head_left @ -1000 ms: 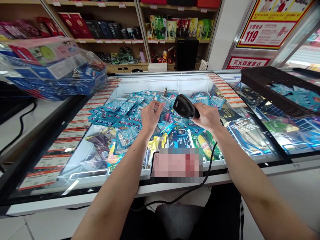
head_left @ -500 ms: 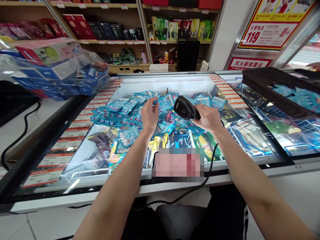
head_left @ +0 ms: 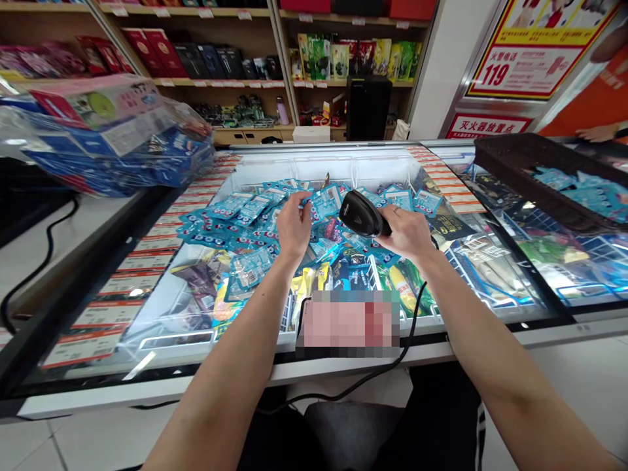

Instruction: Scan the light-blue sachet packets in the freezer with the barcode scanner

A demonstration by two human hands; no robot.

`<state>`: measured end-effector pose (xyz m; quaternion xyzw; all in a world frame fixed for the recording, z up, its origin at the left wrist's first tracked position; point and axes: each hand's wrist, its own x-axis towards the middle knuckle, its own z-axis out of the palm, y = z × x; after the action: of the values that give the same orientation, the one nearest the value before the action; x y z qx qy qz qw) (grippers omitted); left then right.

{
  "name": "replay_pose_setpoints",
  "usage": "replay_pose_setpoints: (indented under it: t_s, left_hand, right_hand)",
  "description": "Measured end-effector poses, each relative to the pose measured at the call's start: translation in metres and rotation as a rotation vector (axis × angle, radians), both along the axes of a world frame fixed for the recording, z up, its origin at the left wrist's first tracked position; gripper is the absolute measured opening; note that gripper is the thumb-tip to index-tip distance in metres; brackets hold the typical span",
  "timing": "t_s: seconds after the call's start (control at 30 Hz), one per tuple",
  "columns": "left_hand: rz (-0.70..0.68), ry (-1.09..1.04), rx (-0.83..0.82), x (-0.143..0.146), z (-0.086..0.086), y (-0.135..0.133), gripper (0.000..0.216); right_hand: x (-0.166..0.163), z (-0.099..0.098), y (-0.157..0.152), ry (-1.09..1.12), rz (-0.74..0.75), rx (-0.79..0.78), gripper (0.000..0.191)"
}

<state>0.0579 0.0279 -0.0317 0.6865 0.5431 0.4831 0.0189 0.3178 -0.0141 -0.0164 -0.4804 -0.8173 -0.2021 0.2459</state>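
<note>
My right hand [head_left: 406, 230] is wrapped round a black corded barcode scanner [head_left: 360, 214], whose head points left. Pinched in my left hand [head_left: 294, 226] is the edge of a blue packet [head_left: 326, 201] with a barcode label on its upper right part. The scanner's head is close beside this packet; I cannot tell if they touch. Many more blue packets [head_left: 240, 212] lie in a loose heap on the freezer's glass top [head_left: 161, 314], around and behind both hands. Through the glass, wrapped goods in wire baskets show below.
A brown basket [head_left: 544, 190] with blue packets stands at the right. Plastic-wrapped boxes [head_left: 112, 137] are stacked at the left. A blurred-out device [head_left: 348, 324] lies at the front edge, beside the scanner's cable [head_left: 415, 327]. A person in an orange top [head_left: 589, 98] is at the far right.
A person in orange has come into view at the far right. The scanner and my right hand have shifted very slightly left and down; my left hand keeps its place.
</note>
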Motion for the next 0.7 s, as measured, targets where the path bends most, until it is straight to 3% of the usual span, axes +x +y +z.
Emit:
replay_pose_setpoints:
  t_s: [0.7]
  left_hand:
    - [0.02,0.105,0.005,0.001,0.0037,-0.0035,0.03]
  right_hand:
    - [0.0004,-0.0022,0.0016,-0.01,-0.004,0.001,0.033]
